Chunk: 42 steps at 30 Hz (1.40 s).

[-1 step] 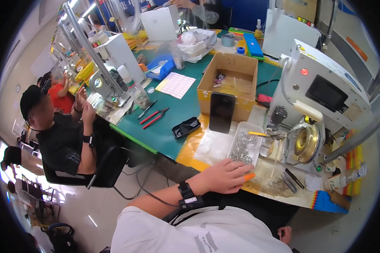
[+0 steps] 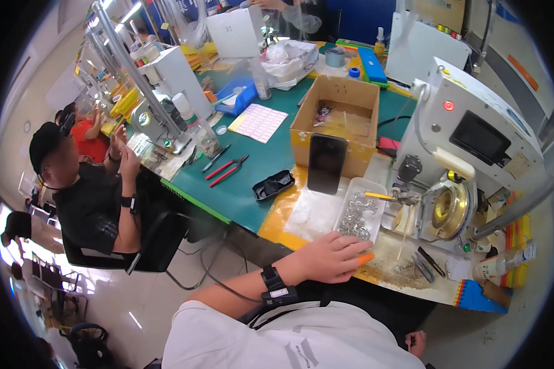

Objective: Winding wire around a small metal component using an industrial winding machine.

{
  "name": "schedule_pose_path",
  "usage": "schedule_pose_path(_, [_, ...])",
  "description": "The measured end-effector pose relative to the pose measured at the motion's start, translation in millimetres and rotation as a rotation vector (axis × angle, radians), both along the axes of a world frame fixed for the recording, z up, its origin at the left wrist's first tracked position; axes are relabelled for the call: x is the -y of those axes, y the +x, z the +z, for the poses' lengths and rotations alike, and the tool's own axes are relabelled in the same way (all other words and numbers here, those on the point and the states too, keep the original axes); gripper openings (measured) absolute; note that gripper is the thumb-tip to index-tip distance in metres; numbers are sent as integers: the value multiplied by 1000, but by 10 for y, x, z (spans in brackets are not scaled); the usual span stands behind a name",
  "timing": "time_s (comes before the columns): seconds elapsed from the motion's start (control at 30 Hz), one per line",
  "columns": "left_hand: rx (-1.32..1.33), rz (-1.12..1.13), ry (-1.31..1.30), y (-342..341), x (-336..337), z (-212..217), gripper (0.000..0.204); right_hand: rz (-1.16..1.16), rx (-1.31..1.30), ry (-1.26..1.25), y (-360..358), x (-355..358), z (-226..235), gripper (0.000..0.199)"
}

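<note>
My left hand [image 2: 335, 257] rests palm down at the table's front edge, fingers stretched out and holding nothing. One of its fingers wears an orange cover. Just beyond the fingertips is a white tray [image 2: 380, 189] of small silvery metal pieces [image 2: 358, 216]. A yellow-handled tool [image 2: 380, 196] lies over the tray's right side. My right hand [image 2: 417, 342] hangs low at the right, below the table edge. Its fingers are curled, and a small dark spot shows at them that I cannot make out. Behind the tray, a dark phone [image 2: 327, 163] leans upright against a cardboard box [image 2: 366, 138].
A white machine [image 2: 468, 123] with a brass-coloured ring stands at right. Tweezers [image 2: 423, 268] lie before it. Red-handled pliers [image 2: 228, 171] and a black case [image 2: 273, 186] lie on the green mat [image 2: 243, 195]. A seated person [image 2: 92, 197] works at the left.
The whole view has shifted very slightly, with the things on the table a few pixels to the right. Neither hand has visibly changed its place or pose.
</note>
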<state>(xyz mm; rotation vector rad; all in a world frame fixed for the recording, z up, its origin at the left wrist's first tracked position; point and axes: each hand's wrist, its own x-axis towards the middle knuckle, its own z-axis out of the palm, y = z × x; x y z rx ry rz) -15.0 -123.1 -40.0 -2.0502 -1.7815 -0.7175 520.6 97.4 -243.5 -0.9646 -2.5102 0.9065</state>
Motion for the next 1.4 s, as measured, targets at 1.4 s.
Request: schedule_pose_path(1.4, [418, 118, -59, -41, -25, -11, 45, 309, -268, 637, -3833, 579, 2272, 26])
